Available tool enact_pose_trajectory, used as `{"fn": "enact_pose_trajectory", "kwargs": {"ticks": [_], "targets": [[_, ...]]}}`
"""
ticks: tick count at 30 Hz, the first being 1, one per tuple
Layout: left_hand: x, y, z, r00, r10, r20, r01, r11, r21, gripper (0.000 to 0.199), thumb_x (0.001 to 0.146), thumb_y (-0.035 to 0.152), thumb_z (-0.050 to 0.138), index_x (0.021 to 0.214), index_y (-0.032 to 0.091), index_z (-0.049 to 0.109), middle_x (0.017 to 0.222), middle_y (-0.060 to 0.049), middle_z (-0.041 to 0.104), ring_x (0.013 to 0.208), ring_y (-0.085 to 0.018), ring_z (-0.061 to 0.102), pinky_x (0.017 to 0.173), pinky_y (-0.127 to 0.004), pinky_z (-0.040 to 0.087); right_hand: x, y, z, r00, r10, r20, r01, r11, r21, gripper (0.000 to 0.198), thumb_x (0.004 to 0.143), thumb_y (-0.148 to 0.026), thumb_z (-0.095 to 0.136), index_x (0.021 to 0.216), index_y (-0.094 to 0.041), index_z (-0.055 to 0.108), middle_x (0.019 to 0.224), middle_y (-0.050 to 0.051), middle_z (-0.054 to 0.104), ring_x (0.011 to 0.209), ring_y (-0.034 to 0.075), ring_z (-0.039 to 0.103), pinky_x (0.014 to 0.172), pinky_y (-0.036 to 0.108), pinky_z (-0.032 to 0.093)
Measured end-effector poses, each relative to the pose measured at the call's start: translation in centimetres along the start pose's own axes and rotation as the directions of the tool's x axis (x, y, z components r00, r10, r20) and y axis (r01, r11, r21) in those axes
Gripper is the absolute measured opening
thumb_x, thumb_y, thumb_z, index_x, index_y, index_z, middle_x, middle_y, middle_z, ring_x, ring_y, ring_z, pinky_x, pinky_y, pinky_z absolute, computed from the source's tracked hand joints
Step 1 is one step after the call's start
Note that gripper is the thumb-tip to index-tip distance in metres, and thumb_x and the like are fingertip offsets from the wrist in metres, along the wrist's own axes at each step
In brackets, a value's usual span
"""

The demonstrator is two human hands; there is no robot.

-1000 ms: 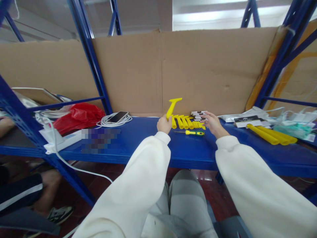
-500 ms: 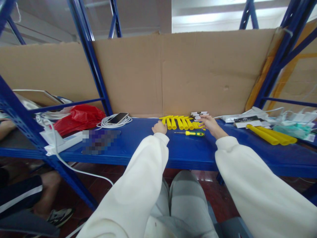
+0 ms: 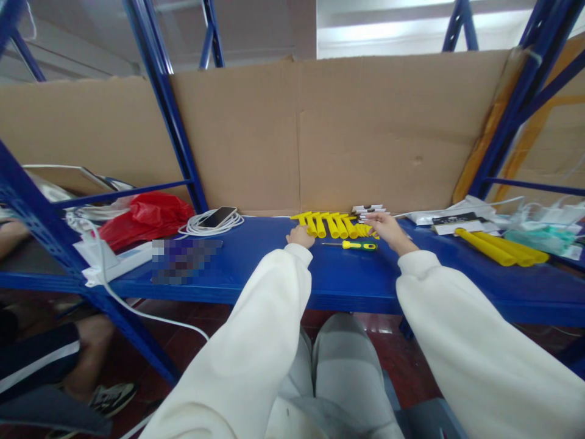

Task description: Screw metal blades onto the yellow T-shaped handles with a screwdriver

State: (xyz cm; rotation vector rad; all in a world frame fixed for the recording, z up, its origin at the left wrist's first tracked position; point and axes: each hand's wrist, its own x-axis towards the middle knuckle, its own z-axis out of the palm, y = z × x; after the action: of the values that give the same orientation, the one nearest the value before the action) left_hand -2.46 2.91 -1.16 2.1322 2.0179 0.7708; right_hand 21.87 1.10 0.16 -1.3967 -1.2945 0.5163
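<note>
A row of yellow T-shaped plastic pieces (image 3: 333, 227) lies on the blue shelf top. My left hand (image 3: 300, 236) is closed over the lower end of the leftmost piece, its fingertips partly hidden. My right hand (image 3: 387, 228) reaches in from the right, thumb and fingers apart. It is beside some smaller yellow parts (image 3: 362, 230) and a small stack of white-and-black items (image 3: 367, 210); I see nothing clearly held in it. A screwdriver (image 3: 359, 246) with a yellow-and-green handle lies in front of the row, between my hands.
Larger yellow tubes (image 3: 496, 249) and a white-and-black packet (image 3: 457, 224) lie at right. On the left are a phone (image 3: 219, 217) on a coiled white cable (image 3: 201, 228), a red plastic bag (image 3: 144, 221) and a white power strip (image 3: 132, 261). A cardboard panel (image 3: 365, 134) stands behind.
My left hand has shifted slightly right and toward me along the leftmost yellow pieces. My right hand has moved slightly left.
</note>
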Motion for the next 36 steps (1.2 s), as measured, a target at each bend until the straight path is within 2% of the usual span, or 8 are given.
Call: {"fn": "enact_pose_trajectory", "kwargs": {"ticks": [5,11,17,23,30,36], "targets": [[0.1,-0.2,0.2,1.000,0.008,-0.030,-0.009,1.000,-0.010,0.034,0.089,0.030,0.062,0.121,0.033,0.071,0.143,-0.004,0.063,0.131,-0.027,0.058,0.104,-0.044,0.048,0.2,0.2,0.0,0.999,-0.031,0.010,0.031,0.999,0.012,0.013,0.080,-0.005,0.066,0.088,-0.015,0.069,0.072,0.000,0.068,0.050,0.010,0.057,0.056,0.024,0.052],[0.1,-0.2,0.3,0.999,0.013,-0.037,-0.012,1.000,0.014,0.030,0.091,0.027,0.061,0.119,0.029,0.071,0.143,-0.006,0.062,0.135,-0.026,0.053,0.103,-0.043,0.048,-0.6,-0.6,0.0,1.000,-0.027,0.012,0.027,1.000,0.008,0.020,0.079,0.003,0.058,0.076,-0.016,0.064,0.061,-0.003,0.061,0.047,0.009,0.053,0.053,0.021,0.049],[0.1,-0.4,0.3,0.999,0.035,-0.028,-0.034,0.998,0.046,0.032,0.093,0.029,0.059,0.123,0.029,0.071,0.150,-0.008,0.055,0.141,-0.028,0.046,0.108,-0.047,0.045,-1.0,-1.1,0.0,0.999,-0.018,0.027,0.018,1.000,-0.011,0.021,0.080,0.003,0.055,0.076,-0.017,0.063,0.060,-0.003,0.061,0.046,0.008,0.052,0.053,0.021,0.048],[0.1,-0.4,0.2,0.999,0.050,-0.010,-0.050,0.996,0.070,0.034,0.095,0.028,0.056,0.125,0.029,0.069,0.153,-0.009,0.052,0.141,-0.028,0.046,0.109,-0.048,0.043,-0.8,-0.7,0.0,0.999,-0.021,0.030,0.023,0.999,-0.049,0.018,0.079,-0.001,0.056,0.082,-0.015,0.066,0.068,0.001,0.067,0.048,0.009,0.054,0.056,0.023,0.051],[0.3,-0.2,0.2,0.999,0.044,0.001,-0.044,0.995,0.084,0.034,0.095,0.021,0.051,0.123,0.026,0.070,0.153,-0.008,0.053,0.137,-0.027,0.053,0.106,-0.044,0.046,-0.1,0.1,-0.2,0.996,-0.051,0.071,0.056,0.996,-0.072,0.010,0.076,-0.006,0.060,0.076,-0.015,0.065,0.056,-0.002,0.061,0.050,0.012,0.058,0.055,0.023,0.050],[0.5,-0.3,0.4,0.999,0.040,0.010,-0.041,0.997,0.073,0.037,0.095,0.019,0.049,0.128,0.024,0.067,0.157,-0.008,0.049,0.138,-0.026,0.052,0.107,-0.042,0.045,0.1,0.3,-0.2,0.995,-0.061,0.078,0.068,0.993,-0.093,0.011,0.075,-0.006,0.059,0.076,-0.016,0.064,0.053,-0.002,0.060,0.048,0.012,0.057,0.055,0.023,0.050]]}}
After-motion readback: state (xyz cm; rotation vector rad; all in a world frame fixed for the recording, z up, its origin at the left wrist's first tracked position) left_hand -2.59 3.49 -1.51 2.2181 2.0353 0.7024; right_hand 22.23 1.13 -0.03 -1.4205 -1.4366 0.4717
